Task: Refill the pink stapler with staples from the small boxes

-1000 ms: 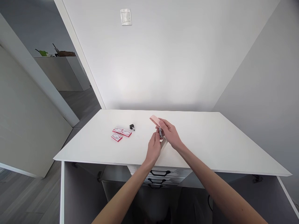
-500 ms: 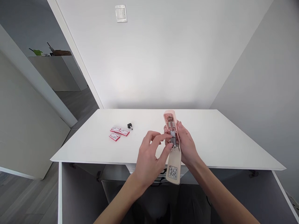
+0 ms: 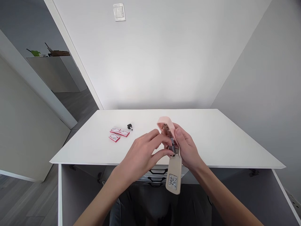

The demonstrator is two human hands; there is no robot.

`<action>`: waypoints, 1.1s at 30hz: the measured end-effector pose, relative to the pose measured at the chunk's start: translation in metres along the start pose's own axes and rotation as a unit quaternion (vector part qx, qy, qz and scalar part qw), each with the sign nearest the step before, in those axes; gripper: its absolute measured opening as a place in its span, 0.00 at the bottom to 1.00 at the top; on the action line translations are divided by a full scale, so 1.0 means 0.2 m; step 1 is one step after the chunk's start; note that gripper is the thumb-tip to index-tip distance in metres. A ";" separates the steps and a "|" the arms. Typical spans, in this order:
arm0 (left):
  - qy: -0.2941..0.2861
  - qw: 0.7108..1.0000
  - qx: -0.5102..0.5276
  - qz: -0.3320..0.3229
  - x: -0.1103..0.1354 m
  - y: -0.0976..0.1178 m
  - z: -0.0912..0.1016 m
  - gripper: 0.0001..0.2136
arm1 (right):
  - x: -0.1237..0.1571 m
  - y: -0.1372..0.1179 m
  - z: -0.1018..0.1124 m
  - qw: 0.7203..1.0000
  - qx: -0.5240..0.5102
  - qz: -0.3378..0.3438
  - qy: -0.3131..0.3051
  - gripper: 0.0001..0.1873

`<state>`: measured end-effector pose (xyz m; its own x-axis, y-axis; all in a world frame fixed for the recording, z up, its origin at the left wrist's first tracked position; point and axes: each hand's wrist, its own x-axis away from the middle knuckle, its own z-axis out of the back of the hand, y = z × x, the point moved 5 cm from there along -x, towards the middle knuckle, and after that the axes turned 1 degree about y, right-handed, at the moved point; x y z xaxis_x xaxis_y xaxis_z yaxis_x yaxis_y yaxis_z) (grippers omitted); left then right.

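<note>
A stapler (image 3: 174, 169) with a pink top and a beige base is folded wide open in front of me, above the front edge of the white tabletop. My right hand (image 3: 187, 147) wraps round its pink part from the right, thumb on the side. From the left, my left hand (image 3: 148, 150) pinches the silver metal staple channel (image 3: 173, 146) between thumb and fingers. The fingers partly cover this channel, so I cannot tell whether staples lie in it. The beige base hangs down with its square metal plate facing me.
Several small red-and-white boxes (image 3: 114, 137) lie on the left of the white tabletop (image 3: 223, 141), with a small black-handled key (image 3: 129, 126) beside them. Drawers with black handles (image 3: 156, 179) sit below the front edge. A white wall stands behind.
The stapler has tilted, its pink end leaning left and nearer me, the beige base slightly lower. My left hand has turned flatter, still pinching the metal channel. My right hand keeps its hold.
</note>
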<state>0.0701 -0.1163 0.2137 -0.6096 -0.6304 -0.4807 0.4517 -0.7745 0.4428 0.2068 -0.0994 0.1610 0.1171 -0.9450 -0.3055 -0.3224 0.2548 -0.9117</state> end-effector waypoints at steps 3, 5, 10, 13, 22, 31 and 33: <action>-0.010 1.000 0.024 0.005 0.00 0.01 0.02 0.02 | 0.01 -0.01 -0.01 1.000 0.001 0.011 -0.009 0.25; -0.019 0.999 0.037 0.010 -0.01 0.01 0.03 0.02 | 0.01 -0.02 -0.01 1.000 -0.004 0.016 -0.013 0.24; -0.019 0.998 0.056 0.022 -0.01 0.03 0.04 0.02 | 0.02 -0.02 -0.01 1.000 0.005 0.012 -0.021 0.23; -0.013 0.998 0.055 0.029 0.00 0.03 0.04 0.03 | 0.02 -0.03 0.01 0.999 0.039 0.023 -0.007 0.24; 0.081 0.993 0.051 -0.065 0.04 0.04 0.06 0.03 | 0.02 -0.03 0.02 1.000 0.001 0.015 -0.011 0.23; 0.264 0.958 0.062 -0.094 0.11 -0.03 0.09 0.05 | -0.03 0.06 0.10 0.999 -0.016 -0.011 0.030 0.21; 0.286 0.945 0.159 0.025 0.12 -0.16 0.07 0.04 | -0.05 0.11 0.17 0.998 0.005 -0.017 0.052 0.22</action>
<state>0.0323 -0.1070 0.1978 -0.1002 -0.6613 -0.7434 0.1961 -0.7456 0.6368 0.2299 -0.0770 0.1347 0.0302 -0.9693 -0.2441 -0.3099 0.2231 -0.9242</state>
